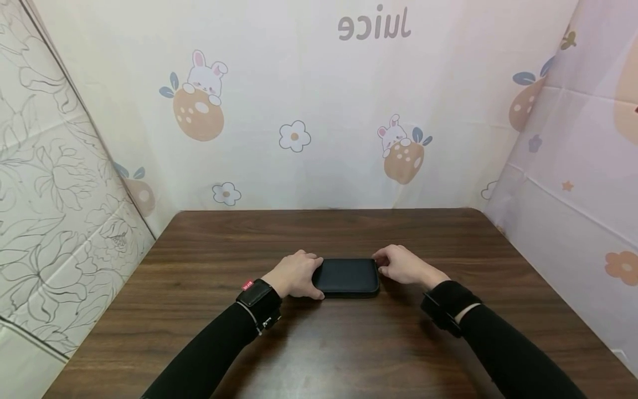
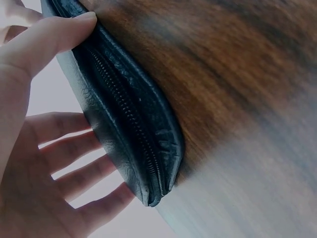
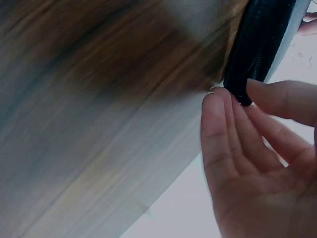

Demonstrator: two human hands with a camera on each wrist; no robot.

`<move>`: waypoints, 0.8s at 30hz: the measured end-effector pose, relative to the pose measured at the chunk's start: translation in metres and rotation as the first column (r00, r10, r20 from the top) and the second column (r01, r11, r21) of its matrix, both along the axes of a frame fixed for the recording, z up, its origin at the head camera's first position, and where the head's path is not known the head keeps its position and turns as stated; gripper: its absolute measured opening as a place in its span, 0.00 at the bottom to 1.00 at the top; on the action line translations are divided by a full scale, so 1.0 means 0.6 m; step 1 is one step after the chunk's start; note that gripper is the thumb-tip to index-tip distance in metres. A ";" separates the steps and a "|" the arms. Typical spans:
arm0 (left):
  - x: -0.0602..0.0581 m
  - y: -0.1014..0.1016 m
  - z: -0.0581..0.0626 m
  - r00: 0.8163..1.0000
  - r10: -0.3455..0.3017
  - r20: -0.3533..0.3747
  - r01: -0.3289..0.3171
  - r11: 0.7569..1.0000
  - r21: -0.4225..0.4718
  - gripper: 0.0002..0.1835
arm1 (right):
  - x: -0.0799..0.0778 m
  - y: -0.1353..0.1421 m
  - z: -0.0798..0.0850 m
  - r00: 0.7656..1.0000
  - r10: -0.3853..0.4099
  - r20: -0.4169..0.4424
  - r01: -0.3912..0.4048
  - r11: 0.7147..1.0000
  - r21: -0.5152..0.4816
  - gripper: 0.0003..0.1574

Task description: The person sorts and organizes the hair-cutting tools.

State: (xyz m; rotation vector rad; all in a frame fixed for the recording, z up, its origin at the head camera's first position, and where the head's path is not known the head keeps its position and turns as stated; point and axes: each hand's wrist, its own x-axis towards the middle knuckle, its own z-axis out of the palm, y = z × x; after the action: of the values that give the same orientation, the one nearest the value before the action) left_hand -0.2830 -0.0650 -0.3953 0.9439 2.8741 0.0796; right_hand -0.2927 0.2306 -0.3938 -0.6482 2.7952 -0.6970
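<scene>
A black zip-around wallet [image 1: 346,277] lies flat on the wooden table, its zip [image 2: 124,104] running along the side edge. My left hand [image 1: 295,275] holds the wallet's left end, thumb on the near edge and the other fingers spread over the top towards the far edge. At the far right corner, my right hand [image 1: 401,265] pinches with thumb and fingertips. In the right wrist view the thumb [image 3: 282,99] touches that corner while the fingers bunch against it; whether a zip pull is between them is hidden.
The dark wooden table [image 1: 319,343] stretches around the wallet. Behind it hangs a pale printed curtain [image 1: 339,166], with a flower-patterned panel [image 1: 60,183] on the left and another curtain [image 1: 573,221] on the right. Both wrists wear black straps.
</scene>
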 end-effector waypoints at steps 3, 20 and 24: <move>0.000 0.001 0.000 1.000 -0.003 -0.003 0.003 1.000 -0.003 0.47 | -0.003 -0.006 -0.004 0.999 -0.050 -0.020 0.050 0.999 -0.001 0.18; 0.000 0.002 0.004 1.000 0.001 0.007 -0.001 1.000 -0.017 0.47 | -0.021 -0.023 -0.010 0.991 -0.127 -0.032 0.129 0.989 0.077 0.07; 0.000 0.002 0.002 1.000 0.007 0.010 -0.006 1.000 -0.022 0.47 | -0.023 -0.020 -0.011 0.996 -0.086 -0.038 0.090 0.990 0.113 0.08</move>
State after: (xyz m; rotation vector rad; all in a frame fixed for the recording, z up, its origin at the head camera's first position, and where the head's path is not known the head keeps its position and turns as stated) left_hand -0.2830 -0.0636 -0.3938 0.9277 2.8628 0.0525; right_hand -0.3068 0.2184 -0.4003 -0.5234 2.8837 -0.5406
